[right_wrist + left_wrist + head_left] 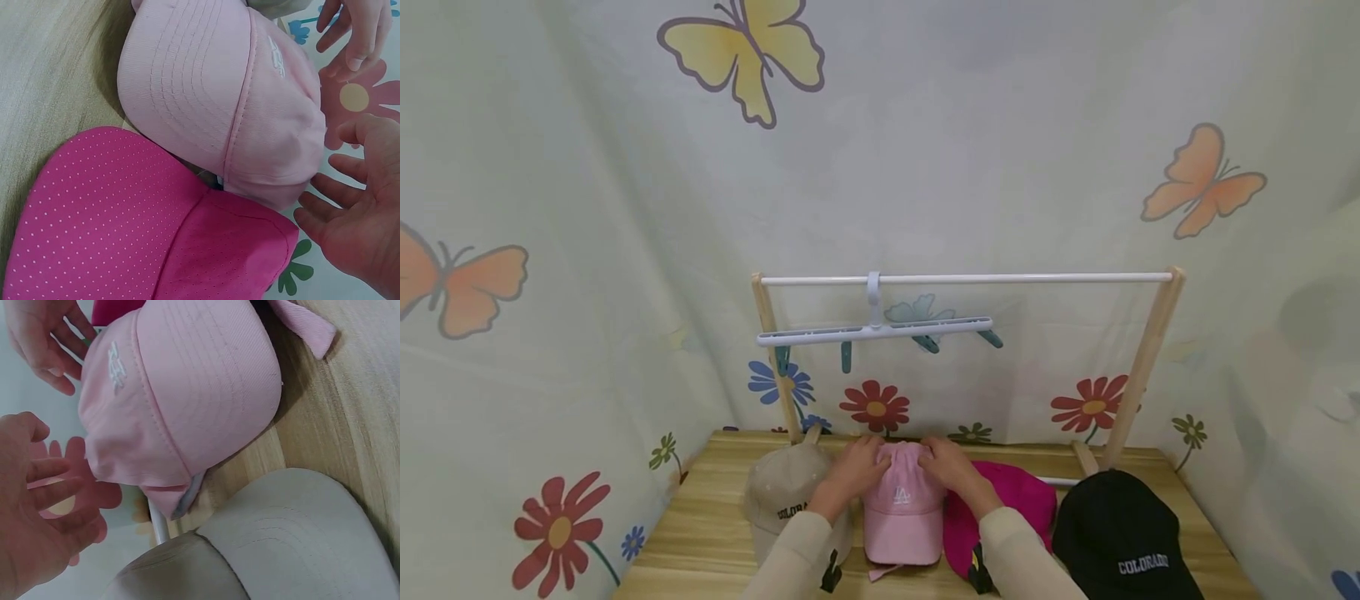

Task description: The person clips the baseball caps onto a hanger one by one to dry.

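Observation:
A light pink cap (902,504) with white letters lies on the wooden table, brim toward me. My left hand (859,468) is beside its crown on the left, and my right hand (951,467) is at the crown's right side. In the left wrist view, the left hand (44,512) has its fingers loosely spread, a small gap from the pink cap (187,381). The right wrist view shows the right hand (362,206) with relaxed fingers, fingertips right at the crown's edge. Neither hand grips the cap.
Left of the pink cap lies a beige cap (790,479); to the right are a magenta cap (1015,492) and a black cap (1116,525). Behind them stands a rack with a white rail (1022,277), bearing a hanger (880,332) with several green clips. A patterned curtain hangs behind.

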A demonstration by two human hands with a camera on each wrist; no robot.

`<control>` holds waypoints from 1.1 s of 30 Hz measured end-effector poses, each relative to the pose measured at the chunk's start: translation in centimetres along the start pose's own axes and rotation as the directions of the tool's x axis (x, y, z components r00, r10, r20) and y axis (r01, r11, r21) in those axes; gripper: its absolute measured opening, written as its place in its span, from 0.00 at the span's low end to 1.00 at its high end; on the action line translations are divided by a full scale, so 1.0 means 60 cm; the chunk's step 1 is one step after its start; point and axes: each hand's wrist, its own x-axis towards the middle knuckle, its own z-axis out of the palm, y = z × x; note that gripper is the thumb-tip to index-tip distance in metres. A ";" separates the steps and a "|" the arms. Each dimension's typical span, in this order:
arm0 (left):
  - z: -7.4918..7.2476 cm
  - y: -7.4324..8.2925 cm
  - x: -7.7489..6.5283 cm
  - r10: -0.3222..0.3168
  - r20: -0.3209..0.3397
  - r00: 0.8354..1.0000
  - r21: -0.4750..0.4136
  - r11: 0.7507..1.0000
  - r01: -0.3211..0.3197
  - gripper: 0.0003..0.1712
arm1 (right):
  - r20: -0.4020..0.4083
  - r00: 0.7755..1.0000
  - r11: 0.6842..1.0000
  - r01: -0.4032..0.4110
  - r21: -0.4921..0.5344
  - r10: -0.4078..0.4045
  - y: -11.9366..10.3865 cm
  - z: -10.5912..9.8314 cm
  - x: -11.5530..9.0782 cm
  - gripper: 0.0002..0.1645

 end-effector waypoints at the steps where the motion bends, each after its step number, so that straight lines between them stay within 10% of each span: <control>1: 0.001 0.000 0.001 -0.001 0.001 1.000 -0.007 1.000 0.001 0.23 | -0.001 1.000 1.000 -0.001 0.000 0.001 0.002 0.001 0.002 0.22; 20: 0.043 -0.026 0.015 -0.015 -0.021 1.000 -0.212 0.977 0.010 0.17 | 0.071 0.997 0.999 -0.040 -0.037 0.043 0.012 0.002 0.022 0.20; 33: 0.065 -0.042 0.029 -0.058 -0.037 0.998 -0.471 0.881 0.033 0.17 | 0.127 0.988 0.996 -0.079 -0.047 0.085 0.025 0.017 0.043 0.20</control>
